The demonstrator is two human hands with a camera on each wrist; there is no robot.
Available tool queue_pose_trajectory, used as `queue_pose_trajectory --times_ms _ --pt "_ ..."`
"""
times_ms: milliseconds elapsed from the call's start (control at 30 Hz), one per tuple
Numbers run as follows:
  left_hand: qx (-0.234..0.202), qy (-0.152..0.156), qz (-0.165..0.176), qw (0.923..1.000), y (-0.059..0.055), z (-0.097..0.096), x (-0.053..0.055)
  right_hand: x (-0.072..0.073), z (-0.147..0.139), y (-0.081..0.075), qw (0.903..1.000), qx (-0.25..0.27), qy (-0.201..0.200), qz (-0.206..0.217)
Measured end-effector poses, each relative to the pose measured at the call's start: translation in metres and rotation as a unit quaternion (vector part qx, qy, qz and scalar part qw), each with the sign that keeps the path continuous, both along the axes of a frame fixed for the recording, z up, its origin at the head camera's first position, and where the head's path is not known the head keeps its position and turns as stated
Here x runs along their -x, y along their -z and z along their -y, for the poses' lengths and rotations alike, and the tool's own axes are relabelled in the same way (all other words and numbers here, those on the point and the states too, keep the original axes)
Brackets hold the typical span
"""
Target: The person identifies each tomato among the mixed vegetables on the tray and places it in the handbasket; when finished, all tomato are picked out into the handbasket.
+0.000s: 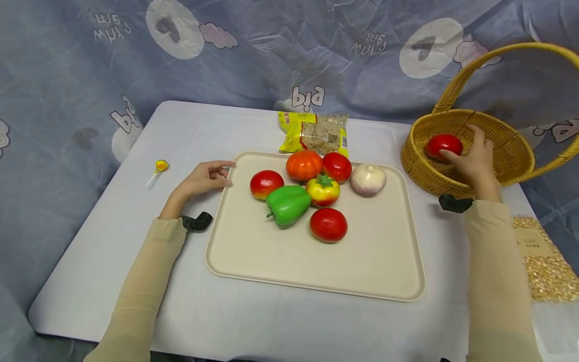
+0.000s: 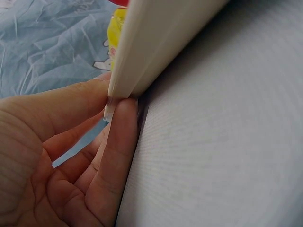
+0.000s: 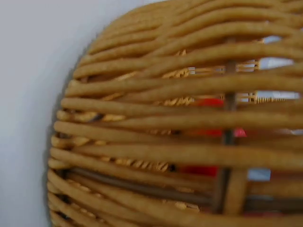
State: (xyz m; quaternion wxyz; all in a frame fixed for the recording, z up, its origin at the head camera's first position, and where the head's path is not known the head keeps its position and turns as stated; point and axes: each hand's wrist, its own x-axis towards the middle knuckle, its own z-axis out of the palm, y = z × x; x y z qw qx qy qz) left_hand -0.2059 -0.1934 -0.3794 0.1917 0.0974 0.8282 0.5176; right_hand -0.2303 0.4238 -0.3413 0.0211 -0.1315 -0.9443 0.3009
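Observation:
My left hand (image 1: 205,178) is at the left rim of a beige tray (image 1: 289,271), and in the left wrist view its thumb and fingers pinch the tray's edge. My right hand (image 1: 477,158) reaches inside a yellow wicker basket (image 1: 411,148). Its thumb overlaps the lower right side of a smooth red toy fruit (image 1: 443,146) there, while the forefinger stands a little apart from it. Through the weave (image 3: 142,90), the right wrist view shows patches of red. On the tray lie a green toy pepper (image 1: 288,205), a toy pumpkin (image 1: 304,165), and several red or red-yellow toy fruits (image 1: 328,225).
A toy garlic bulb (image 1: 368,180) lies on the tray's right part. Yellow snack packets (image 1: 316,136) lie behind the tray. A lollipop (image 1: 160,166) is on the table at the left, and a bag of yellow kernels (image 1: 547,266) lies at the right. The basket's handle (image 1: 493,50) arches up high.

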Motion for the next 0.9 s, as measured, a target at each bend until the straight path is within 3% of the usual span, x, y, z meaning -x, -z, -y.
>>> queue_pose_trajectory --times_ms 200,333,500,700,900 --pt "0.003 -0.002 -0.001 1.0 0.001 0.0 0.0 -0.015 -0.01 -0.001 0.9995 -0.02 -0.014 -0.019" --pt "0.002 -0.005 -0.001 1.0 0.002 0.0 0.002 -0.022 -0.011 -0.002 0.9956 -0.037 -0.017 -0.085" --pt "-0.001 -0.007 -0.003 1.0 0.002 0.0 0.002 -0.029 -0.005 -0.008 0.9825 -0.057 0.001 -0.178" --pt "-0.004 -0.014 -0.005 0.9999 0.002 0.0 0.003 -0.04 0.017 -0.017 0.9652 -0.034 0.011 -0.259" --pt "-0.001 -0.016 0.001 0.9999 0.003 0.0 0.003 -0.053 0.045 -0.019 0.9397 -0.009 -0.034 -0.34"
